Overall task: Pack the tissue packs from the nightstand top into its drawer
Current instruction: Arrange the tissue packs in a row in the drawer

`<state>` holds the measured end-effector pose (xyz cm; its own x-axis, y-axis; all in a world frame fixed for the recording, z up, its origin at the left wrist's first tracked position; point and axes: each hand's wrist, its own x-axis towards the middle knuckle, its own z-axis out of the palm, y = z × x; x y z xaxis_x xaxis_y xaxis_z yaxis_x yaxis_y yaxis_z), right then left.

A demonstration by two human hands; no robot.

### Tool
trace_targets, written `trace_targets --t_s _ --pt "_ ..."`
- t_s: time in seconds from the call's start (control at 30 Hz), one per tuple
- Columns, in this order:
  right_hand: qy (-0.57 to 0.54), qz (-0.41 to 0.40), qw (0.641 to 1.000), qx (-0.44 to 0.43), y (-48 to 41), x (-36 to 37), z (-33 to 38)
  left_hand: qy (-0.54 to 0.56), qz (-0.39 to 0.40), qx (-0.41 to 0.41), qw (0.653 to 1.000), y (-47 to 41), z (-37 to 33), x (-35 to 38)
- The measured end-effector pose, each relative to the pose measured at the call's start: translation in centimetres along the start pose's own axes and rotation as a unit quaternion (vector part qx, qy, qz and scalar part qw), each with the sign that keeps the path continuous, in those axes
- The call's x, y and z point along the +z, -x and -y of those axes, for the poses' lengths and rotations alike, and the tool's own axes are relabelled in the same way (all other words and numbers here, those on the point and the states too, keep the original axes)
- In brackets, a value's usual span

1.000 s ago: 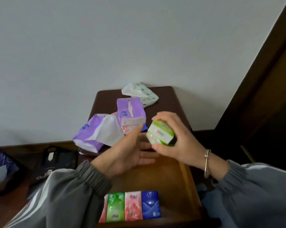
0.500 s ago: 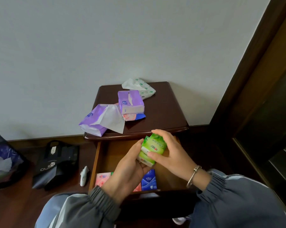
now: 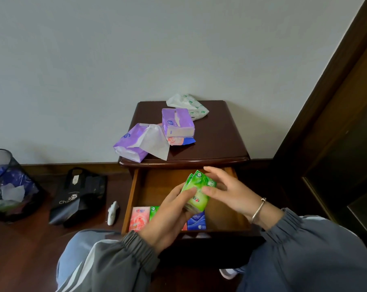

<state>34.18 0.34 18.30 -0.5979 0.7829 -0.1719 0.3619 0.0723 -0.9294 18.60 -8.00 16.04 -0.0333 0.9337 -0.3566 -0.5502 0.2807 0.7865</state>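
Green pack held over the open drawer.
Left hand pinches its near end and right hand, fingers spread, presses its side; its long axis tilts up and away toward the nightstand. Pink, green and blue packs line the drawer's front; purple packs lie on top.

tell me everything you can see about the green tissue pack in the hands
The green tissue pack is a small soft packet in glossy bright green film with white print and a small red mark; the text is too blurred to read. It is tilted, its crimped top end pointing up and away. It hangs above the open drawer, not yet set down. The left hand grips its lower part, thumb across the front, while the right hand touches its right side with spread fingers.
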Motion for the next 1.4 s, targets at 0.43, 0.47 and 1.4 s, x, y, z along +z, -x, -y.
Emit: trace_targets --t_s 0.43,0.47,1.4 --pt "0.151 -0.006 0.965 0.213 -2.3 -4.1 -7.2 -0.75 -0.054 0.124 0.648 -5.3 6.3 -3.1" --pt "0.197 0.004 0.958 0.21 -2.5 -3.7 -7.5 -0.775 -0.042 0.092 0.624 -5.6 6.9 -3.5" --pt "0.412 0.065 0.9 0.129 -2.9 0.1 -7.2 -0.731 -0.038 0.112 0.672 -5.1 6.1 -3.9"
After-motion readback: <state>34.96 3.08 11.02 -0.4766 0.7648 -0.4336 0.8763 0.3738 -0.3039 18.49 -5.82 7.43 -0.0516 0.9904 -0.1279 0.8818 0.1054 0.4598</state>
